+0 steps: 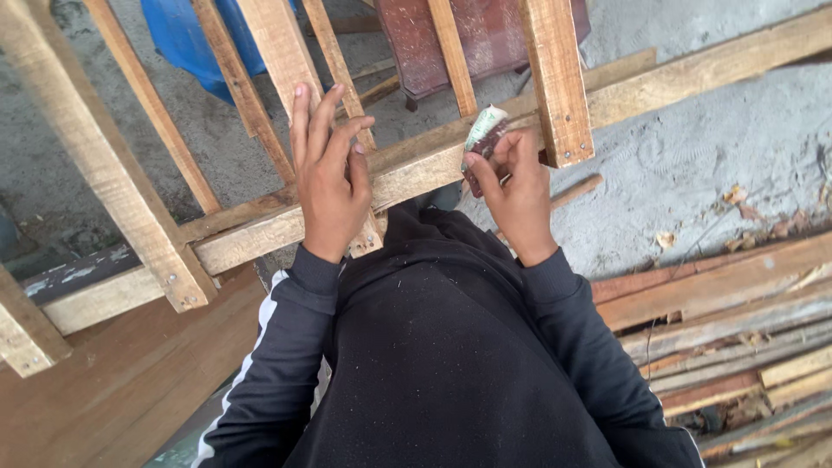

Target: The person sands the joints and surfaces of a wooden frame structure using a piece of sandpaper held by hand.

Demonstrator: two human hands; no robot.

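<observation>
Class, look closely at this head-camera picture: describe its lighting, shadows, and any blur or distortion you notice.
Head view: soft, even daylight with no glare and only faint shadows under the wooden frame; left hand and right hand, holding a small folded piece of sandpaper, are fairly sharp; the slats lean outward toward the edges, suggesting wide-angle distortion.

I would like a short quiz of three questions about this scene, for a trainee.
1. True or false: the left hand lies flat on a wooden slat.
2. Which hand holds the folded piece of sandpaper?
3. The pile of planks lies: A) on the person's left B) on the person's right

Key:
1. True.
2. The right hand.
3. B.
</observation>
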